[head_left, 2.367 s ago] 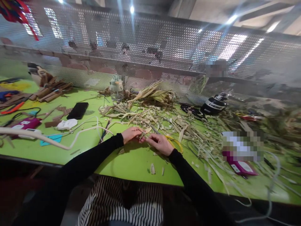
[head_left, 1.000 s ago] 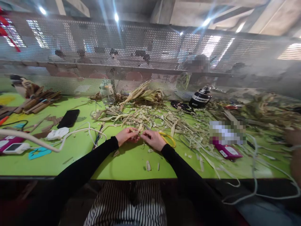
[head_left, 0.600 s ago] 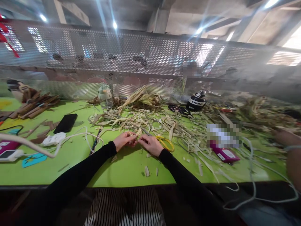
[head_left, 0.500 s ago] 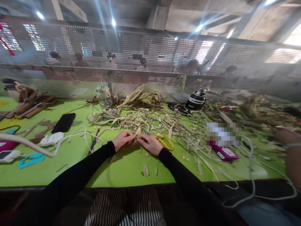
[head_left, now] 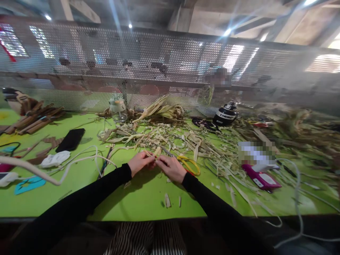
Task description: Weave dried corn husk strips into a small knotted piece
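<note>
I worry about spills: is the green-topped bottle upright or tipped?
Upright: the bottle shows its pale green lid above its clear body.

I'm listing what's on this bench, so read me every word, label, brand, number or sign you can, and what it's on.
Nothing reads for certain.
Black bottle: letters on its white band, too blurred.
Magenta box: white label patches, any print too small.
No other text reads clearly.

1 black phone (head_left: 70, 140), 1 pale-green bottle (head_left: 117, 106)
</note>
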Demonstrator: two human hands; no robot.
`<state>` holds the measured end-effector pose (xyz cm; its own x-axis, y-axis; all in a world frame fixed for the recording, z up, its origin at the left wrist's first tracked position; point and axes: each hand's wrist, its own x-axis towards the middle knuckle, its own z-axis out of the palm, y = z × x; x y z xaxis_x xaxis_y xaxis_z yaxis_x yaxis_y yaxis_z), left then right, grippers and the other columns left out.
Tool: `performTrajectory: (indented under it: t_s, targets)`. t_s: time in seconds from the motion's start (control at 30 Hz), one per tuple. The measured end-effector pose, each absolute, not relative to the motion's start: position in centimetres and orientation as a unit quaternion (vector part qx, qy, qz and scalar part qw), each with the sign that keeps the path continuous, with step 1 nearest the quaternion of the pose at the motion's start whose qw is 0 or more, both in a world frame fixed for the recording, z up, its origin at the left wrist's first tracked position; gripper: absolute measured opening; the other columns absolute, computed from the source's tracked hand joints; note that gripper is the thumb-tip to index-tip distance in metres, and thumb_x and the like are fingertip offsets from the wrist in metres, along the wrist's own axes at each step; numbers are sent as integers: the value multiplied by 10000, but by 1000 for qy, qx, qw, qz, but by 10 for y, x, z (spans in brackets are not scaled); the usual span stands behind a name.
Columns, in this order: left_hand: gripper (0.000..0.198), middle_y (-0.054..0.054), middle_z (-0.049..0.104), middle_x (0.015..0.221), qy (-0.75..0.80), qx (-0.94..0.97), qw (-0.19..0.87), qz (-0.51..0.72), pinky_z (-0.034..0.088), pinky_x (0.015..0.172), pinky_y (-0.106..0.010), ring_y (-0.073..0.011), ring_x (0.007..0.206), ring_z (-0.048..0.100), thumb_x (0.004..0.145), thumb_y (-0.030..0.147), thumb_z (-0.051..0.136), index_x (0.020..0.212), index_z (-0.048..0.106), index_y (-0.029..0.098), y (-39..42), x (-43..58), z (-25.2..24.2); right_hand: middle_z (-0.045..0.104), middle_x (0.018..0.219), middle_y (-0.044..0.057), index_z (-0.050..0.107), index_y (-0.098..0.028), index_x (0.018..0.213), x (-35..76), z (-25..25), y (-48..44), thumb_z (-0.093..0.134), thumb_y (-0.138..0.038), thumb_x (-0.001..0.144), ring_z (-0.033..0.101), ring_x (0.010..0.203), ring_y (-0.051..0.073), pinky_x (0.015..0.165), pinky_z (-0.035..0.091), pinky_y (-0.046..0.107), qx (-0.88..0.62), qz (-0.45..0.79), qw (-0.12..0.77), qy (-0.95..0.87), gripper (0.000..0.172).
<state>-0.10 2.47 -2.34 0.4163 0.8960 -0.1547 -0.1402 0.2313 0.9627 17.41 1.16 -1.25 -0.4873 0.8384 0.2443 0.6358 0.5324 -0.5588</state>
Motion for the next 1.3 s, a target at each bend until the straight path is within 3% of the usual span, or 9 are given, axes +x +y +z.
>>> performTrajectory:
  t_s: [0.2,0.47,0.63,0.83,1.0,1.3]
  targets:
    - [400,34,591,551,368,530,667,372,440,501,-206,-82,460,540,671,413,732,890,545,136,22,-5,5,634,737,8,600,-186,788,173,22,9,371,-281,946,547,640,116,604,362,231,-398,228,232,-858,294]
    - [423,58,530,506,379,549,668,330,374,421,-182,-56,383,469,701,515,669,843,527,143,18,-21,-8,416,558,-43,477,-184,631,171,12,12,369,-402,946,373,501,89,500,283,228,-374,272,224,-858,398]
    - [444,27,551,543,378,550,702,249,402,465,-191,-73,443,511,706,559,642,817,550,138,13,-14,-20,503,609,-18,557,-189,743,175,1,12,402,-472,924,425,540,108,497,306,225,-448,279,254,-811,370]
    - [373,21,526,541,377,578,681,243,387,480,-208,-86,457,483,781,523,572,793,569,150,3,-9,-17,537,629,-3,585,-178,649,172,1,6,476,-439,904,486,608,116,582,382,232,-429,351,343,-758,380]
    - [307,19,526,552,370,608,655,254,358,487,-202,-86,483,467,827,455,542,752,566,159,0,-9,-20,515,611,-13,592,-175,656,172,0,11,468,-429,907,473,601,110,573,376,227,-442,377,324,-747,378]
    - [382,1,603,577,350,594,667,282,444,501,-212,-97,463,549,814,541,524,782,493,162,4,-7,-33,457,576,-34,514,-167,614,168,-5,26,472,-392,894,433,567,93,554,336,214,-447,307,302,-784,362]
